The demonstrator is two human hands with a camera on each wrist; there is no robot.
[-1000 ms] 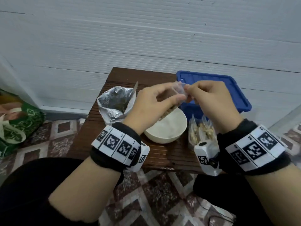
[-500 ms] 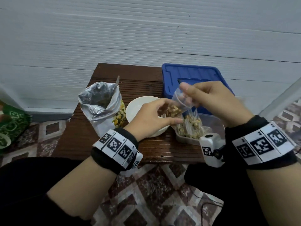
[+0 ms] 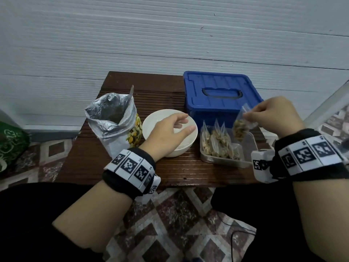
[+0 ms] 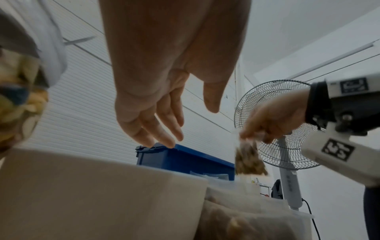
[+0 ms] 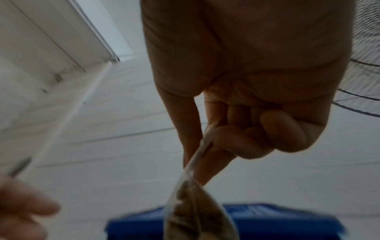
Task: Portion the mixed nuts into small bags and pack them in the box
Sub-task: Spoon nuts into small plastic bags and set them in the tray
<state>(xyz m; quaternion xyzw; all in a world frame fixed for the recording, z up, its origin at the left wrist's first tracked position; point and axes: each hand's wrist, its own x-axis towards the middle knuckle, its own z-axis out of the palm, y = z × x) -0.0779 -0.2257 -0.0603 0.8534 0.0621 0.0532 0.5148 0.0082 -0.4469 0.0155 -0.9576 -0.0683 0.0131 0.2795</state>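
One nut bag under right hand

Slatted wooden table, foil nut bag, white bowl, blue box, clear tray

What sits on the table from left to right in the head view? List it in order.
Foil bag of mixed nuts → white bowl with the left hand over it → clear tray of filled bags → small bag of nuts pinched by the right hand.
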